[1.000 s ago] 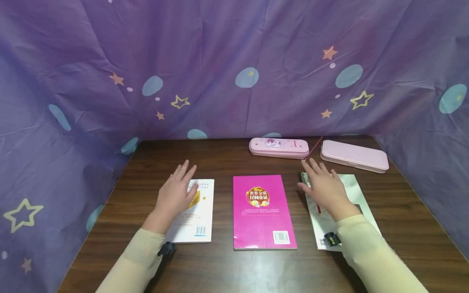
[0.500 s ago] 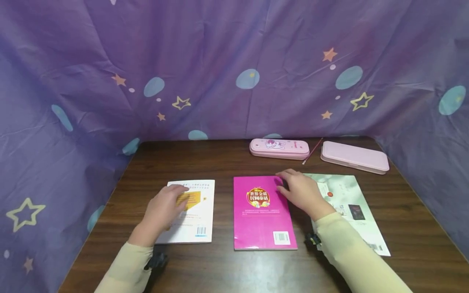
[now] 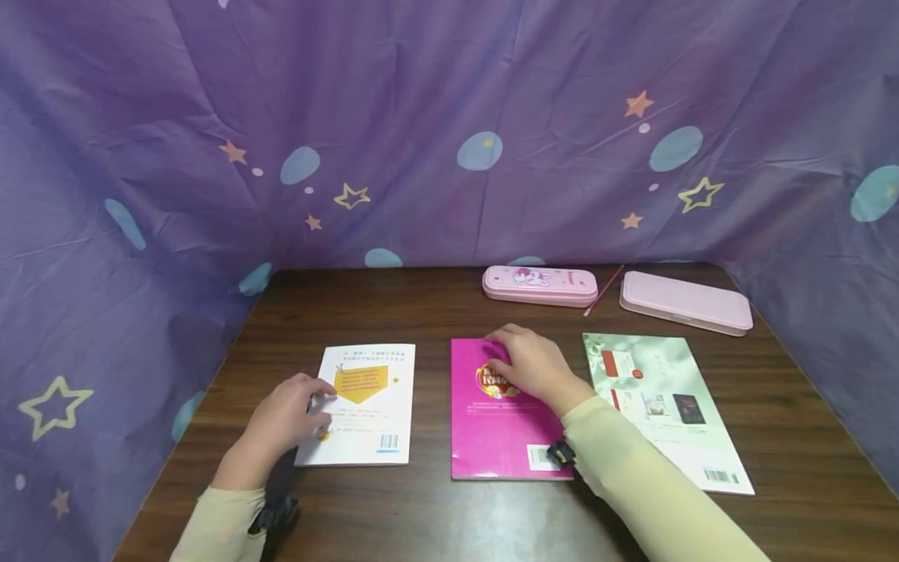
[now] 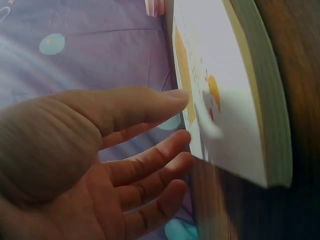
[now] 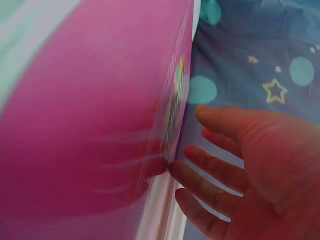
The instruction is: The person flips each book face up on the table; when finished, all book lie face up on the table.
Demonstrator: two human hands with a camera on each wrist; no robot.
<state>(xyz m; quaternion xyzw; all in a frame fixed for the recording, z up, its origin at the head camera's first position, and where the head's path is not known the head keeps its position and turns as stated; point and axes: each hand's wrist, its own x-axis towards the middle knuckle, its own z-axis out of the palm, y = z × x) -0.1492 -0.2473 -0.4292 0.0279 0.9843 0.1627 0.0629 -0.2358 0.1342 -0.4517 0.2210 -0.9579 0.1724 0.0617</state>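
Note:
A white book (image 3: 386,417) with a yellow patch lies flat at the left. My left hand (image 3: 284,414) hovers over its left edge, fingers relaxed and holding nothing. In the left wrist view the thumb and fingertips overlap the far side of the white book (image 4: 235,135). A bright pink book (image 3: 485,445) lies flat in the middle. My right hand (image 3: 534,367) is over its upper right part, fingers loosely bent and partly covering the round title picture. In the right wrist view the fingertips are right at the edge of the pink book (image 5: 85,110), with nothing gripped.
A pale green book (image 3: 674,367) lies at the right. Behind are a pink pencil case (image 3: 541,293) with a rabbit picture, a thin dark red stick (image 3: 605,290) and a plain pink case (image 3: 684,302). A purple patterned cloth (image 3: 407,156) surrounds the wooden table (image 3: 379,515).
My right hand has moved left from over the green book to over the pink book. My left hand has drawn back left and nearer across the white book. The books lie where they were.

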